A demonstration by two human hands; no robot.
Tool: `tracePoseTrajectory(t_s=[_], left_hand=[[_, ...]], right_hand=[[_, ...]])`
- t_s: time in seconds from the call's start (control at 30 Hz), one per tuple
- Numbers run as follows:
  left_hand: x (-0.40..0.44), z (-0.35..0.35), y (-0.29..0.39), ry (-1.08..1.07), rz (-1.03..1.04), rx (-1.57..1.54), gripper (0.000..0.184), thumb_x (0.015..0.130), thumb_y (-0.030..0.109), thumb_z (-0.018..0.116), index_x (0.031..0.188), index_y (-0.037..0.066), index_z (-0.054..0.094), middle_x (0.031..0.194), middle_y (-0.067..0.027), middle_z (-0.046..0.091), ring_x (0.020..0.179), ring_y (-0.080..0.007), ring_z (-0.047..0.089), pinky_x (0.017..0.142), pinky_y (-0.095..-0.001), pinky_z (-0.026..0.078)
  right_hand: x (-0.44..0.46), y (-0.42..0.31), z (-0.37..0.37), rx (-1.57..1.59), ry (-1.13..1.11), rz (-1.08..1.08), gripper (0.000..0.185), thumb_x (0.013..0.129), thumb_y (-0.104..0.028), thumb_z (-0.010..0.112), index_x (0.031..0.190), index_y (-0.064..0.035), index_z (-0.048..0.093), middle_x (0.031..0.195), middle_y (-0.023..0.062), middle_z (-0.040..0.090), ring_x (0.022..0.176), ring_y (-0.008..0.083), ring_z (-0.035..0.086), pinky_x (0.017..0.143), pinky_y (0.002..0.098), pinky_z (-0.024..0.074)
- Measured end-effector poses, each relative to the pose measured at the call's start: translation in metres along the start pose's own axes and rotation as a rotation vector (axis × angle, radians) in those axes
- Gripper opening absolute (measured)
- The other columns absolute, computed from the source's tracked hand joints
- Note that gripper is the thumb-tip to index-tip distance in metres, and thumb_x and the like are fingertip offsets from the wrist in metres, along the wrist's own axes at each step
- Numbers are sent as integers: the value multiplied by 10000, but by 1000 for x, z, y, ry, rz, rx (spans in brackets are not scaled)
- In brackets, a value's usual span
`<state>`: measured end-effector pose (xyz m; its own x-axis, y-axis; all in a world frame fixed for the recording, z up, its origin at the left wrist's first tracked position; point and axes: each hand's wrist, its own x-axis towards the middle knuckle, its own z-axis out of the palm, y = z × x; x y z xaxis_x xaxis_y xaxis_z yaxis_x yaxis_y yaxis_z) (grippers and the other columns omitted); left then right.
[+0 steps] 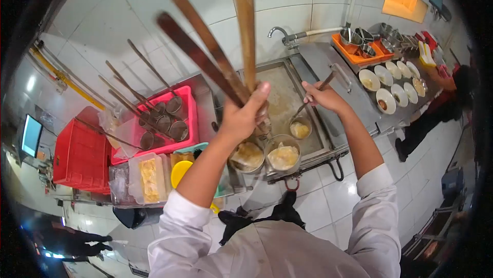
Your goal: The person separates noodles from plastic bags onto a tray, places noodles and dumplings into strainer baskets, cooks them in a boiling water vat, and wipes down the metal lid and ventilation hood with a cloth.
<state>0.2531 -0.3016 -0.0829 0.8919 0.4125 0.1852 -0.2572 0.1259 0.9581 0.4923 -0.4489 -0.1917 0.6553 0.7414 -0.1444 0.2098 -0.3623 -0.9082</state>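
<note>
While the left hand (240, 118) is clamped round three wooden handles (245, 26) at frame centre, the right hand (324, 98) grips the handle of a scoop (296, 122) with yellow food in it. Two strainers (282, 140) of pale food sit just below the left hand, at the near end of the vat (328, 142); contact with the liquid: cannot tell. Left of frame: pink tray (192, 116) with more strainers. Upper right: white bowls (399, 94), orange tray (354, 61).
</note>
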Motion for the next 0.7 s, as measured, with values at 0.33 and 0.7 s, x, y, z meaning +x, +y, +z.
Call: tracePoseTrajectory(t_s=[0.33,0.7], left_hand=[[70,36,-178,-33,-44,-21,227,917,255,652,851,59,558,619,36,472,512,-67,415,451,-248,319],[49,42,-214,187,-121,10,236,923,188,641,1053,3,573,849,14,565,689,-82,494,593,-253,403]], right_hand=[[33,19,-28,156,167,75,571,941,-522,509,606,-60,532,647,73,628,496,134,539,496,244,446],[72,21,-1,-108,427,81,635,927,-513,482,791,84,649,761,327,619,830,498,610,788,519,466]])
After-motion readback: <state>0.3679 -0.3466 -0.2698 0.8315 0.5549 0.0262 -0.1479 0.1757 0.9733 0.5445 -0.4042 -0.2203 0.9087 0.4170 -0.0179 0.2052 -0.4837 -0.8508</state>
